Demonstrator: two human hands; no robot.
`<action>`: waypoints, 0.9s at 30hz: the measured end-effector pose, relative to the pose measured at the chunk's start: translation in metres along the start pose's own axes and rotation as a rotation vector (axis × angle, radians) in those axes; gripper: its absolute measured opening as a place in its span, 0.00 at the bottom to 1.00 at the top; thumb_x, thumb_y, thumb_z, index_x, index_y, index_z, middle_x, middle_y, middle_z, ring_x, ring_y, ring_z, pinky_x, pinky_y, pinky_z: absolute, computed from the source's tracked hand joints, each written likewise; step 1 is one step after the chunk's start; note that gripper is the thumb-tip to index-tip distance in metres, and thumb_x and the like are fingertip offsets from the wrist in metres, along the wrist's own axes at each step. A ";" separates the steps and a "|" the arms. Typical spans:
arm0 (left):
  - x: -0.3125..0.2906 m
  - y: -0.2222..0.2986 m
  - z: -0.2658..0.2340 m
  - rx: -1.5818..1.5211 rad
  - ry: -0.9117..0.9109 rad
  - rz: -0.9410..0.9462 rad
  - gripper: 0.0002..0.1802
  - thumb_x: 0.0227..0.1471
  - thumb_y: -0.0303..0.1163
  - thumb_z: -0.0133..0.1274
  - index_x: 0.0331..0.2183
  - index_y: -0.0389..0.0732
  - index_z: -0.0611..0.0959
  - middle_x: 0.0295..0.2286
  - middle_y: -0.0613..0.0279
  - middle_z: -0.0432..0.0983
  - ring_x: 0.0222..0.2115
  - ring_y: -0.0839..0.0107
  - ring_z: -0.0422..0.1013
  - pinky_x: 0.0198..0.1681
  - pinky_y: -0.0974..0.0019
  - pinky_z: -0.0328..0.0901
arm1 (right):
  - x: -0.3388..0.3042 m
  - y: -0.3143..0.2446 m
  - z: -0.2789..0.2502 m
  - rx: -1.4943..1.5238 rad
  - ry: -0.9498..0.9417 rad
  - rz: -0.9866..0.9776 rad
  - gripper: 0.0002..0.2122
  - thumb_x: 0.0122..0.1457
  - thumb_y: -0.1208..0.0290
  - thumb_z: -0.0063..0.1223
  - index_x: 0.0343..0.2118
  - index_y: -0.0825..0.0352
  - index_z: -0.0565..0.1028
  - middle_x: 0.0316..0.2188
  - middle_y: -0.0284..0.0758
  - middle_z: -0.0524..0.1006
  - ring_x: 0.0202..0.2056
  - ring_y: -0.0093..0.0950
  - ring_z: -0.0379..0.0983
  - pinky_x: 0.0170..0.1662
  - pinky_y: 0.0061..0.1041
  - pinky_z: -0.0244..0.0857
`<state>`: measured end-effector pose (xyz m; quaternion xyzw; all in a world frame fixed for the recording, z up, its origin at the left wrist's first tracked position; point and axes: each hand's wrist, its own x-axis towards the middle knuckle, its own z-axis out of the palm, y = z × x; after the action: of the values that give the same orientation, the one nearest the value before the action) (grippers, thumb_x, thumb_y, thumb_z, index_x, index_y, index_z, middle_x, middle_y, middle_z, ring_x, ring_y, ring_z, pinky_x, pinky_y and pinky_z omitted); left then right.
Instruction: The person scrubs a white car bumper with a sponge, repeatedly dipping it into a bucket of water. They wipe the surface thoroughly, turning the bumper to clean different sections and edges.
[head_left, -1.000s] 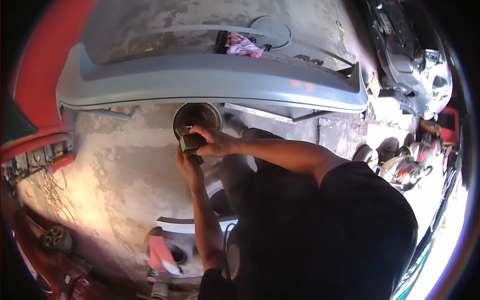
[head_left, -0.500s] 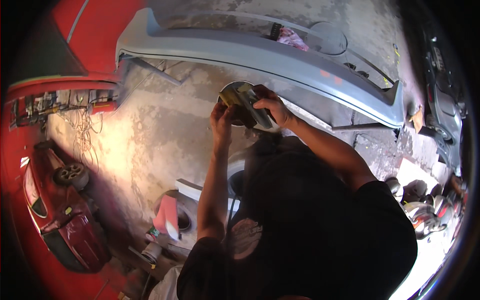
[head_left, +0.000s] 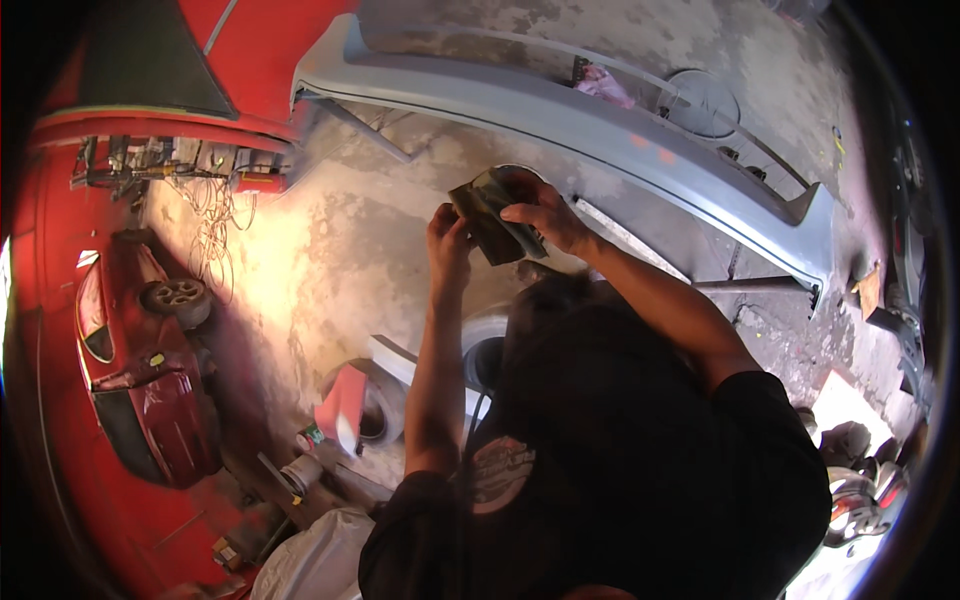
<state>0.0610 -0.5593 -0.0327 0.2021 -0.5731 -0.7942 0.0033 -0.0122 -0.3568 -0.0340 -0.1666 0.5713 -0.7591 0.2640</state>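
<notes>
A dark sheet that looks like sandpaper (head_left: 484,222) is held up in front of my chest, bent along its length and partly shiny. My left hand (head_left: 449,240) pinches its left edge between thumb and fingers. On the other side, my right hand (head_left: 550,220) grips it with the thumb on top and the fingers mostly hidden. Behind the sheet shows the pale rim of a round container, largely covered by my hands. Beyond them stretches a long grey bumper (head_left: 570,120) raised on a stand.
A grey metal bar (head_left: 630,238) runs under the bumper's right part. A red car (head_left: 150,370) stands at left, near tangled cables (head_left: 212,235). A pink piece (head_left: 341,408) rests on a round object at lower left. A pink cloth (head_left: 604,86) lies behind the bumper.
The whole view has swung, so the surroundings sit further right. The sheet has tilted and shows a broader dark face between my hands. Both hands keep their hold.
</notes>
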 end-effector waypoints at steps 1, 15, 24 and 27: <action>-0.007 0.002 0.009 0.005 0.000 0.021 0.11 0.60 0.33 0.56 0.43 0.37 0.79 0.37 0.62 0.80 0.35 0.75 0.77 0.39 0.68 0.75 | -0.005 0.002 0.002 -0.022 0.051 -0.011 0.30 0.55 0.66 0.62 0.61 0.70 0.69 0.53 0.38 0.75 0.55 0.29 0.71 0.61 0.30 0.63; -0.057 0.005 0.077 0.089 -0.089 0.199 0.16 0.61 0.32 0.53 0.49 0.38 0.75 0.43 0.56 0.78 0.40 0.70 0.78 0.40 0.65 0.77 | -0.055 -0.010 -0.004 -0.227 0.186 -0.201 0.29 0.59 0.64 0.62 0.61 0.74 0.69 0.54 0.42 0.75 0.55 0.28 0.71 0.59 0.30 0.65; -0.054 0.011 0.073 0.207 -0.251 0.240 0.11 0.63 0.29 0.57 0.45 0.37 0.76 0.43 0.56 0.76 0.46 0.68 0.75 0.48 0.59 0.76 | -0.060 -0.020 -0.011 -0.389 0.303 -0.400 0.25 0.58 0.66 0.62 0.58 0.71 0.74 0.43 0.48 0.80 0.44 0.42 0.78 0.51 0.36 0.69; -0.048 0.024 0.086 0.450 -0.265 0.479 0.19 0.63 0.29 0.59 0.52 0.34 0.75 0.52 0.54 0.72 0.53 0.66 0.72 0.51 0.59 0.75 | -0.060 -0.033 -0.005 -0.307 0.311 -0.347 0.25 0.63 0.67 0.58 0.62 0.71 0.72 0.46 0.47 0.80 0.47 0.39 0.78 0.54 0.35 0.69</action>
<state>0.0722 -0.4784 0.0272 -0.0473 -0.7604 -0.6439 0.0706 0.0270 -0.3107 -0.0008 -0.1815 0.6761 -0.7140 0.0111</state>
